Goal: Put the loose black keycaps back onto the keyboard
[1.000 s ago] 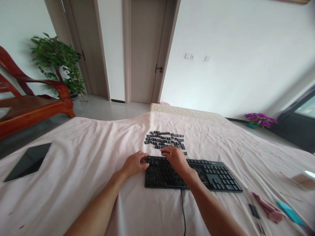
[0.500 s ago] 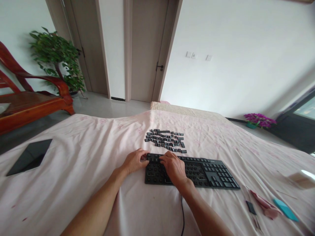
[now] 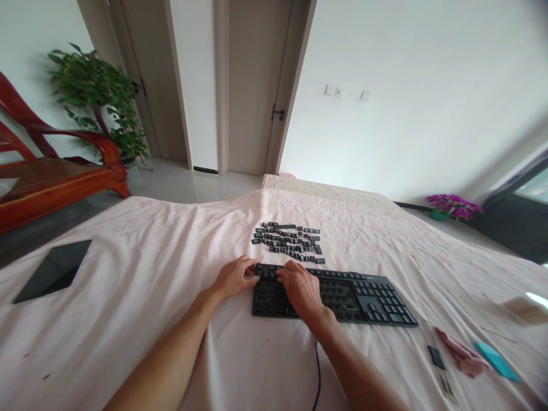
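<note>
Both hands are down on the black keyboard (image 3: 334,294), which lies flat on the pink sheet (image 3: 141,268) right in front of the person, its cable (image 3: 317,374) trailing back towards them. The left hand (image 3: 234,277) curls over the keyboard's top-left corner, fingers bent in against the edge; whether anything is pinched there, I can't tell. The right hand (image 3: 299,287) rests palm-down across the left half of the keys, fingertips at the upper rows, fingers loosely together; what lies under them is hidden. Just beyond the keyboard, a scatter of loose black keycaps (image 3: 289,241) sits on the sheet, close to the top edge but clear of both hands. Off to the left lies a dark tablet (image 3: 53,268), well apart. Near the right edge, a pink cloth (image 3: 460,351), a teal card (image 3: 496,361) and a small black piece (image 3: 437,357) lie together.
</note>
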`<action>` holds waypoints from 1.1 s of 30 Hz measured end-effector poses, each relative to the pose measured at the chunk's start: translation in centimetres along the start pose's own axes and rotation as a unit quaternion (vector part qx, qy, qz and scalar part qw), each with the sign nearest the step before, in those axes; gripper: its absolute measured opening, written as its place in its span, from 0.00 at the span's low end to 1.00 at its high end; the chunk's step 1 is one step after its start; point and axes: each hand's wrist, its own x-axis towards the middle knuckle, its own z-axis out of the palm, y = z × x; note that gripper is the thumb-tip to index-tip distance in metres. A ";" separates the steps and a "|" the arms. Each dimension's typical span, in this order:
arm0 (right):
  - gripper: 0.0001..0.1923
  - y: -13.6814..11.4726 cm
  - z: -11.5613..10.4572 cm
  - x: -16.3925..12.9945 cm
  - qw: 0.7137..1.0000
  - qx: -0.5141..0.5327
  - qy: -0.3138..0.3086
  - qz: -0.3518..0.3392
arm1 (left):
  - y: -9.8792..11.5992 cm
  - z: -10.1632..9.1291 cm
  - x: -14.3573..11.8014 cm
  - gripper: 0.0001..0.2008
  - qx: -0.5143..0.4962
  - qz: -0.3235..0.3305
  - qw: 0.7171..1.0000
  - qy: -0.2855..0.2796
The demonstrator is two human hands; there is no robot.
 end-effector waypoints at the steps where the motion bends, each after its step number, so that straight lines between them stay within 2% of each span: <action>1: 0.10 0.1 0.0 0.0 1.000 0.002 0.002 0.005 | 0.0 0.0 0.0 0.22 0.000 0.001 1.000 0.001; 7: 0.10 0.3 0.1 0.1 1.000 0.004 0.000 -0.004 | -0.1 0.0 0.0 0.22 0.005 0.006 1.000 -0.001; 19: 0.11 -0.4 -0.3 0.3 0.997 -0.056 -0.031 -0.038 | 0.0 -0.1 0.0 0.22 0.004 -0.001 1.000 -0.001; 27: 0.19 -0.8 0.2 -1.8 0.998 -0.056 0.012 -0.023 | 0.2 0.0 -0.1 0.22 -0.002 0.004 1.000 0.004; 33: 0.25 -0.8 0.4 -2.6 0.999 -0.032 0.014 -0.012 | 0.1 0.3 -0.1 0.21 0.003 -0.003 1.000 0.012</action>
